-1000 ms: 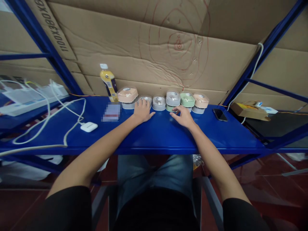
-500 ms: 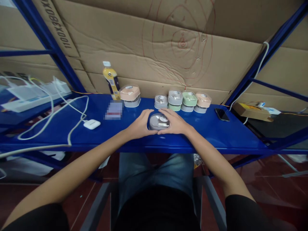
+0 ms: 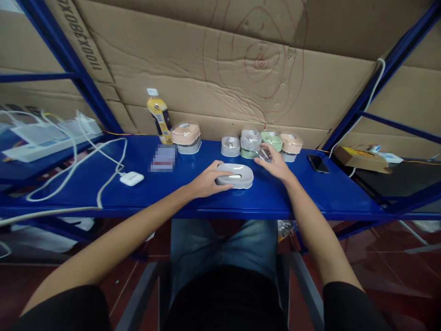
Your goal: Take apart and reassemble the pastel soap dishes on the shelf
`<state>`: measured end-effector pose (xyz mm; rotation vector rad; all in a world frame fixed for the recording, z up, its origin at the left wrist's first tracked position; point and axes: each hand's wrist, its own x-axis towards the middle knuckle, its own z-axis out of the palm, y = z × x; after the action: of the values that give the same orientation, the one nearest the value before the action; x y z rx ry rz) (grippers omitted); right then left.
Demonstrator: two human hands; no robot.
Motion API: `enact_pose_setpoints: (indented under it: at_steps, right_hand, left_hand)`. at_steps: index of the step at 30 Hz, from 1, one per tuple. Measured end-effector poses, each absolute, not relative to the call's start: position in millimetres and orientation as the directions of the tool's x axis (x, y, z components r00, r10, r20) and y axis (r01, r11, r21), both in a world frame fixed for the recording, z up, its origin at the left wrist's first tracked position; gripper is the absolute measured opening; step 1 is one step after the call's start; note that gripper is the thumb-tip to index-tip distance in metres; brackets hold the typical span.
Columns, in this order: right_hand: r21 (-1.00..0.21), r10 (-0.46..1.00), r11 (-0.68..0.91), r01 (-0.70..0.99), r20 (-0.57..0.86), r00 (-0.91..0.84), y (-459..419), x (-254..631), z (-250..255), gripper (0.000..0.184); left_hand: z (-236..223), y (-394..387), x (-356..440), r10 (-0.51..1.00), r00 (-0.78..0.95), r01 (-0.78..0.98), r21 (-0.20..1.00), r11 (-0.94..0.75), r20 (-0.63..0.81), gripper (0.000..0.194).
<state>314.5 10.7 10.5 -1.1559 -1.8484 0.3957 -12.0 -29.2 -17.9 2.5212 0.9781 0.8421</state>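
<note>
A rounded grey plastic box (image 3: pixel 244 174) with a pale slot-like mark on top rests on the blue table in front of me. My left hand (image 3: pixel 206 179) grips its left end, fingers on the top and thumb along the near side. To the right and farther back, my right hand (image 3: pixel 276 163) pinches a clear plastic cover (image 3: pixel 264 155), held in front of the stacked boxes. A grey box over a green one (image 3: pixel 250 140) stands just behind that cover. The green-topped box (image 3: pixel 270 138) is partly hidden by my right hand.
Along the cardboard wall stand a small grey box (image 3: pixel 230 146), peach-topped boxes (image 3: pixel 186 132) and a yellow drink bottle (image 3: pixel 159 115). A white charger case (image 3: pixel 131 178) with cables lies at left. A phone (image 3: pixel 317 163) lies at right, near the blue table edge (image 3: pixel 344 214).
From the back row, the grey box came forward between both hands. Its clear cover is now off, in my right hand, which has moved right and back; my left hand stays on the box.
</note>
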Motion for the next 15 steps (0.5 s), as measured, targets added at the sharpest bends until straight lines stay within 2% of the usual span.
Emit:
enact_pose_setpoints:
  at_steps: [4, 7, 11, 15]
  right_hand:
    - [-0.657, 0.855, 0.468, 0.591, 0.505, -0.116, 18.0, 322.8, 5.1, 0.083]
    - [-0.641, 0.858, 0.468, 0.608, 0.495, -0.139, 20.0, 326.1, 4.9, 0.079]
    - [-0.614, 0.890, 0.442, 0.655, 0.392, -0.233, 21.5, 334.0, 6.8, 0.079]
    - [-0.605, 0.917, 0.397, 0.691, 0.287, -0.276, 21.5, 336.4, 6.7, 0.080]
  left_hand:
    - [-17.1, -25.1, -16.2, 0.714, 0.543, 0.533, 0.475, -0.700, 0.442, 0.049]
    - [-16.9, -14.1, -27.1, 0.774, 0.434, 0.600, 0.494, -0.630, 0.460, 0.054]
    - [-20.9, 3.2, -48.5, 0.842, 0.277, 0.701, 0.502, -0.506, 0.462, 0.059]
    - [-23.6, 8.4, -59.2, 0.870, 0.242, 0.739, 0.500, -0.452, 0.430, 0.062]
